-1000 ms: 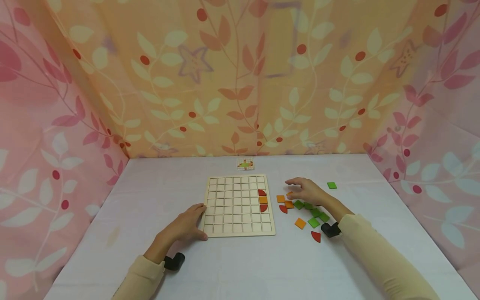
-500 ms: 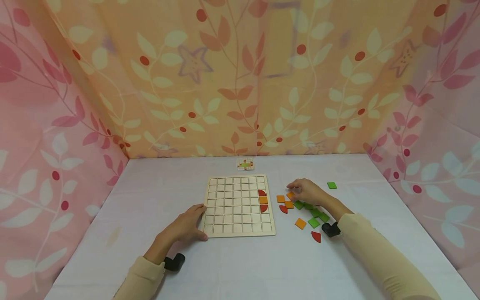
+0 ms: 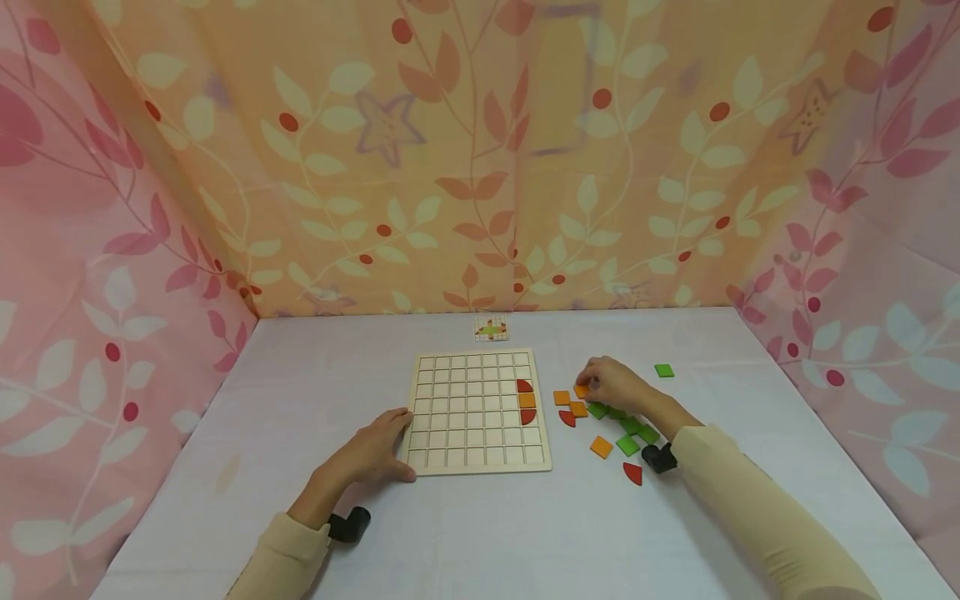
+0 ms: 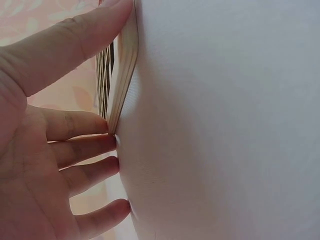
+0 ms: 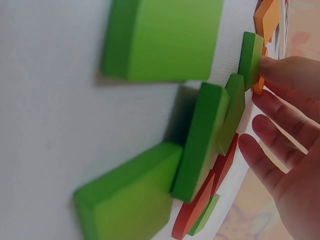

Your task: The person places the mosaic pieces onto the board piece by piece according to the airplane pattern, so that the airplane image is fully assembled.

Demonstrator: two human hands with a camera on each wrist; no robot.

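A square pale wooden board [image 3: 465, 408] with a grid of cells lies flat on the table. Along its right side sit an orange square tile [image 3: 527, 400] and two red quarter-round tiles [image 3: 528, 416]. My left hand [image 3: 367, 450] rests at the board's near left corner, thumb and fingertips against its edges, fingers nearly straight. To the right of the board, my right hand [image 3: 618, 387] pinches another orange square tile [image 3: 581, 390] between thumb and index finger. That tile is partly hidden by the fingers. Green square tiles [image 5: 200, 145] lie beneath and beside this hand.
Loose orange tiles [image 3: 561, 398] and red quarter-round tiles [image 3: 632, 473] lie between board and right arm. One green tile [image 3: 663, 371] lies apart, farther right. Behind the board is a small card [image 3: 491, 328] with a printed coloured pattern. Patterned cloth [image 3: 480, 167] surrounds the white table.
My right hand's spread fingers have closed together onto the orange tile near the top of the pile. The left hand and the board have not moved.
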